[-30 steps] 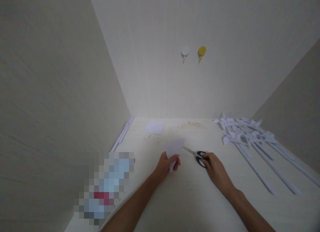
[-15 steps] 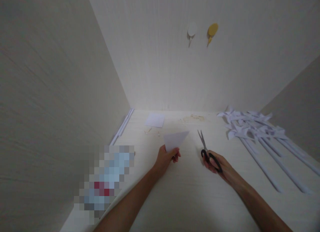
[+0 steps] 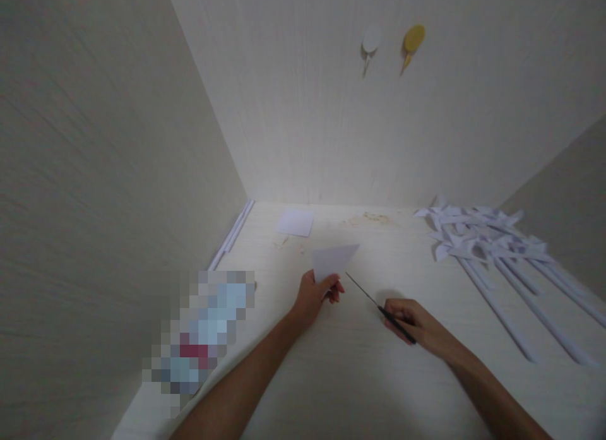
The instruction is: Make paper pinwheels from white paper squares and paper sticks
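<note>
My left hand (image 3: pixel 315 295) pinches a folded white paper triangle (image 3: pixel 332 260) by its lower corner and holds it up over the pale table (image 3: pixel 360 377). My right hand (image 3: pixel 416 323) grips black-handled scissors (image 3: pixel 379 306). Their thin blades point up and left, and the tip sits just right of the paper's lower edge. The blades look closed or nearly so.
A white square sheet (image 3: pixel 295 223) lies at the back of the table with small scraps near it. Several white paper pinwheels on long sticks (image 3: pixel 478 241) lie at the right. A blurred patch (image 3: pixel 203 329) sits at the left. Two hooks (image 3: pixel 413 41) hang on the back wall.
My right hand picked the scissors up off the table, turned them and swung the blades toward the paper. My left hand kept holding the paper. The camera tilted downward.
</note>
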### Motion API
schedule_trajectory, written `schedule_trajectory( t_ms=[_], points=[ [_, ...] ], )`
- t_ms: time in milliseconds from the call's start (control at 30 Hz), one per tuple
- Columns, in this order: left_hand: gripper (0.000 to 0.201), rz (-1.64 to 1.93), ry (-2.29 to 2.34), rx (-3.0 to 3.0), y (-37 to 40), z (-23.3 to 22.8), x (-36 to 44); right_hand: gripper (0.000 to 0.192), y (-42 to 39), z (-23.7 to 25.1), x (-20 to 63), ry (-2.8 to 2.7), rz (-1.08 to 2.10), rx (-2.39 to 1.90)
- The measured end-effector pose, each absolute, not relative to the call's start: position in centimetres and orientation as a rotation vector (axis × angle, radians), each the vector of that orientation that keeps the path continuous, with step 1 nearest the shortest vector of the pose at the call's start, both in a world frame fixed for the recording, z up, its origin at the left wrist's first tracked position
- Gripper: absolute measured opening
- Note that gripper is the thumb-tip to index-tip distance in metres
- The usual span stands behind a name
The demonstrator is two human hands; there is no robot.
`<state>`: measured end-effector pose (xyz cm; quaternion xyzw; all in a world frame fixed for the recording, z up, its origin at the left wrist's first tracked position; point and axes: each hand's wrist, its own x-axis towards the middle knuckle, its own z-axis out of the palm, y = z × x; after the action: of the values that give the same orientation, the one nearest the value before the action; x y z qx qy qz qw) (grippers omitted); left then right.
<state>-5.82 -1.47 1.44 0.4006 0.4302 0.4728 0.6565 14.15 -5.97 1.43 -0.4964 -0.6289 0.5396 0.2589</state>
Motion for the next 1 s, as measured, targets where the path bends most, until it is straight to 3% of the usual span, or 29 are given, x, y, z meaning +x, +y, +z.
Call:
schedule_trajectory(
  t_ms=[1000],
  points=[
    [0.018, 1.043, 0.958, 0.988, -1.43, 0.83, -5.76, 0.032, -6.06, 1.69, 14.03, -1.854, 1.479, -1.341]
  ],
)
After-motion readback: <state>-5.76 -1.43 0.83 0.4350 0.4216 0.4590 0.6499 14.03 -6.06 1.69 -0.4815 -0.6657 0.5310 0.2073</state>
